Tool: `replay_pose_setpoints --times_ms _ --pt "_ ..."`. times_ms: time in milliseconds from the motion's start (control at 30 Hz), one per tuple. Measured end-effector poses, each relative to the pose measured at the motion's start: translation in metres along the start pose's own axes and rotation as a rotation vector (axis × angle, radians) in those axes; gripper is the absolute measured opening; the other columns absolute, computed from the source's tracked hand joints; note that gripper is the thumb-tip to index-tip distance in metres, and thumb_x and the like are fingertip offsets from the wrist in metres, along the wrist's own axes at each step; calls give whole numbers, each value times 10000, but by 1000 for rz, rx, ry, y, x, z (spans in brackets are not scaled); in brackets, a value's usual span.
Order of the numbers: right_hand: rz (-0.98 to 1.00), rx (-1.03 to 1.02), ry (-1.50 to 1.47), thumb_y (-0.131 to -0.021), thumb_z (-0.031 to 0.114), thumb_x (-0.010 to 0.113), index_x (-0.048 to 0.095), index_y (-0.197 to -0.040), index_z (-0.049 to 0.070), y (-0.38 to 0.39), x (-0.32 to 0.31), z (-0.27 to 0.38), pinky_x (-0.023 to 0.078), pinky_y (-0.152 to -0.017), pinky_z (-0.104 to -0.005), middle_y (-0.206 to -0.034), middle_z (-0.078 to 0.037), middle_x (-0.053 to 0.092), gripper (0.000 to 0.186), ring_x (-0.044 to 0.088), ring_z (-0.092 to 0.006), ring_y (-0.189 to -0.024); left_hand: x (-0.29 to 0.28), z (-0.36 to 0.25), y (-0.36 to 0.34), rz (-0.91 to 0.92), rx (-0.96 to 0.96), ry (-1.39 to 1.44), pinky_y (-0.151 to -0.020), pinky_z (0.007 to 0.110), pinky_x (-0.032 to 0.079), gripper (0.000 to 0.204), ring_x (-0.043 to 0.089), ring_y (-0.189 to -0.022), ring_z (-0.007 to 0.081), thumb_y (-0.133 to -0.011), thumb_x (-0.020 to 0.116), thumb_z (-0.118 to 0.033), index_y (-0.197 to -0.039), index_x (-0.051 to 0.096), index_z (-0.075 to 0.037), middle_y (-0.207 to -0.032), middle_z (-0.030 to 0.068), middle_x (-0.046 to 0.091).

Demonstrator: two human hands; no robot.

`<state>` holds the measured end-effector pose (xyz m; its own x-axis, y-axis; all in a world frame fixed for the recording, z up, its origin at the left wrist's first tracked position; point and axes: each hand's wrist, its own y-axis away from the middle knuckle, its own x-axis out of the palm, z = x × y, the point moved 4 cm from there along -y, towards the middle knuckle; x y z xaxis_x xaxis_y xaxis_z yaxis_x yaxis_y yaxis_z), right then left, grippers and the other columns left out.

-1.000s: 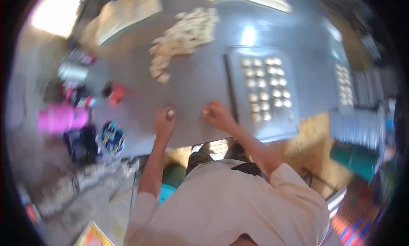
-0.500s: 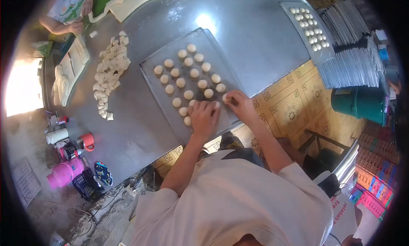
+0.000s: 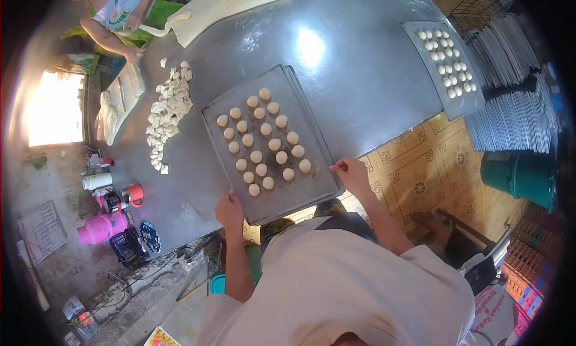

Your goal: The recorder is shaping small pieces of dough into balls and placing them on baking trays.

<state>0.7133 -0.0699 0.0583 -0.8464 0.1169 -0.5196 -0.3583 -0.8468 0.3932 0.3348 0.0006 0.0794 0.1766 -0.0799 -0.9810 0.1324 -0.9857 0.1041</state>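
Note:
A grey metal tray (image 3: 291, 197) lies on the steel table (image 3: 366, 88), carrying several round dough balls (image 3: 264, 143) in rows. My left hand (image 3: 230, 208) grips the tray's near left corner. My right hand (image 3: 350, 173) grips its near right corner, at the table's edge. Both forearms come up from my light shirt at the bottom of the view.
A heap of cut dough pieces (image 3: 167, 113) lies left of the tray. A second tray of dough balls (image 3: 444, 63) sits far right beside a stack of trays (image 3: 510, 109) and a green bucket (image 3: 519, 175). Another person (image 3: 122, 15) works rolled dough (image 3: 223, 6) at the far left.
My hands were over the near rows of dough balls; they have drawn back onto the tray's two near corners. The view has shifted, so the tray now sits more central.

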Motion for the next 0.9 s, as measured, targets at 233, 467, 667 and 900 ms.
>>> replay_pose_setpoints --times_ms 233,467,667,900 --pt "-293 -170 -56 -786 174 713 684 -853 55 -1 -19 9 506 -644 -353 -721 -110 667 140 655 -259 -692 -7 -18 9 -9 -133 -54 -682 512 455 382 607 -774 427 -922 501 -362 -832 650 -22 -783 205 644" --pt "-24 -123 -64 -772 185 727 703 -821 42 -7 -21 -22 505 -655 -333 -734 -105 676 154 658 -223 -695 -10 -26 10 -17 -9 -66 -672 514 478 406 625 -750 421 -928 470 -372 -831 669 -32 -766 207 656" --pt "-75 -84 -132 -761 207 736 692 -781 49 -1 -13 -24 506 -640 -351 -702 -109 659 165 653 -253 -679 -9 -29 8 -1 -5 -126 -691 523 465 438 616 -790 436 -935 457 -388 -861 688 -23 -815 215 653" --pt "-157 -54 -78 -741 195 699 690 -768 80 6 -18 -20 501 -641 -400 -705 -109 657 119 646 -296 -686 -13 -38 9 79 32 -156 -669 541 465 434 617 -761 429 -938 448 -374 -843 682 -21 -790 209 656"
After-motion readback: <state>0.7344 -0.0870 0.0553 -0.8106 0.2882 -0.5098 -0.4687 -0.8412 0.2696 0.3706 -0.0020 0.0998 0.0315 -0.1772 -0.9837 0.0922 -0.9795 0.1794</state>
